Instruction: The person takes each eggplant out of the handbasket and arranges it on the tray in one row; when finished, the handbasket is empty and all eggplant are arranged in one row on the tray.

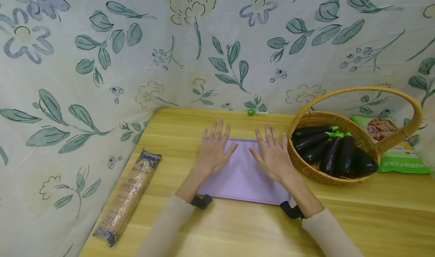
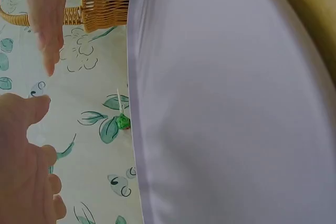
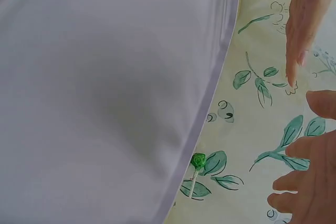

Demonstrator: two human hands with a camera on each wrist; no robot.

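Over the counter [image 1: 238, 230], the left hand [image 1: 214, 151] and right hand [image 1: 272, 157] hover, fingers apart, grasping nothing. Beneath them lies the purple tray [image 1: 242, 175], between a long packet [image 1: 129, 196] and a basket [image 1: 314, 176] of eggplants [image 1: 334, 155]. Past its far edge I spot a green lollipop [image 1: 252, 112] by the patterned cloth [image 1: 136, 71].

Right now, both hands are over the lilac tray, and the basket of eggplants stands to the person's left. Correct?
No: the basket of eggplants stands to the person's right, as the head view shows. The left hand and right hand are over the lilac tray.
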